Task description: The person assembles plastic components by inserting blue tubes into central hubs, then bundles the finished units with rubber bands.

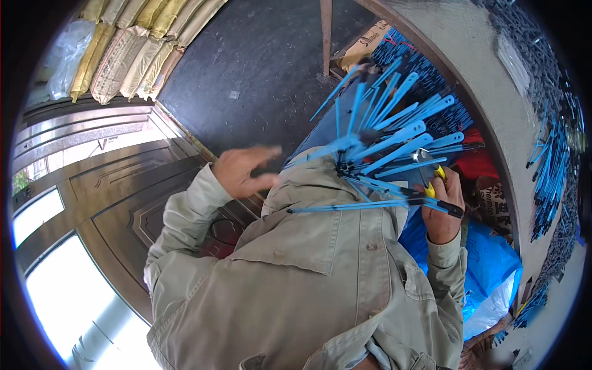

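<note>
A cluster of flat blue plastic strips (pixel 394 139) fans out over my lap from a dark hub (pixel 346 166). Some strips have black ends. To the left of the hub is my left hand (pixel 243 171), its fingers apart and smeared by motion, holding nothing that I can see. My right hand (pixel 445 206) is wrapped round yellow-handled pliers (pixel 430 190). The metal jaws of the pliers lie among the strips at the cluster's right side. One long blue strip with a black tip (pixel 454 209) crosses by the right hand.
On the right, a table (pixel 524 154) bears loose blue strips (pixel 552 179) and heaps of dark grey parts (pixel 555 68). More blue pieces (pixel 456 114) are piled below its edge, near a cardboard box (pixel 365 46). A blue plastic bag (pixel 487 265) lies beside my right arm. Stacked sacks (pixel 120 55) and a wooden door (pixel 123 185) are at left.
</note>
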### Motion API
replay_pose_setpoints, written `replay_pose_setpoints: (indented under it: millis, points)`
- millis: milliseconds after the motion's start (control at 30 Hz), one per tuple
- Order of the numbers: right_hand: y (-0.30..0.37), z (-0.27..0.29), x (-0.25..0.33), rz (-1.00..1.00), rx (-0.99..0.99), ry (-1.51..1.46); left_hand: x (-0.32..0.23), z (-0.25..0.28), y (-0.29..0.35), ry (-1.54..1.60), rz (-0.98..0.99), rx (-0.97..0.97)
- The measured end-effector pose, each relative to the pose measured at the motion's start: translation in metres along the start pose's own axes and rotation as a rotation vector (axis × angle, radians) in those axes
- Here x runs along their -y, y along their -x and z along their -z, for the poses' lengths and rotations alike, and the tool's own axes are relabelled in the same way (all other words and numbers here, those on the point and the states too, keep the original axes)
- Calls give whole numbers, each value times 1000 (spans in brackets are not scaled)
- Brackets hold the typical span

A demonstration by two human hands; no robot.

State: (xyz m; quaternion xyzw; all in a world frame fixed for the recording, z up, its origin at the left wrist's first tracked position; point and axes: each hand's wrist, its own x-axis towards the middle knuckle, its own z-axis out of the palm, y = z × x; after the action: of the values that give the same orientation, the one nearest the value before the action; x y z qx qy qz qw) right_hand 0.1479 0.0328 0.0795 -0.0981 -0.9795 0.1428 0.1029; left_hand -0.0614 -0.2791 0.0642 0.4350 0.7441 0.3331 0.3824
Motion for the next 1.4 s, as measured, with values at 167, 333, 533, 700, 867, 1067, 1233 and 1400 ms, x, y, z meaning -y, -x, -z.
replay_pose_setpoints:
  millis: [167,333,533,700,867,1067,1233,1400]
  points:
    - [-6,5,11,18,-4,-2,-38,-22,-19,-65,-359,-625]
    - [-7,10,19,65,4,-35,-49,-41,-47,385,-416,-447]
    - [-5,9,15,155,-54,-15,-66,-43,-73,340,-455,-354]
    - [-1,6,14,228,-57,-9,-66,-41,-91,195,-505,-342]
    - [1,2,13,221,-86,-36,-65,-49,-111,455,-506,-97]
    - [4,35,8,171,102,-117,-65,-60,-122,367,-502,-82]
    - [-1,75,0,56,487,-369,-65,-69,-124,367,-483,-18]
    - [1,67,-24,-143,864,-997,-70,-70,-131,423,-430,66]
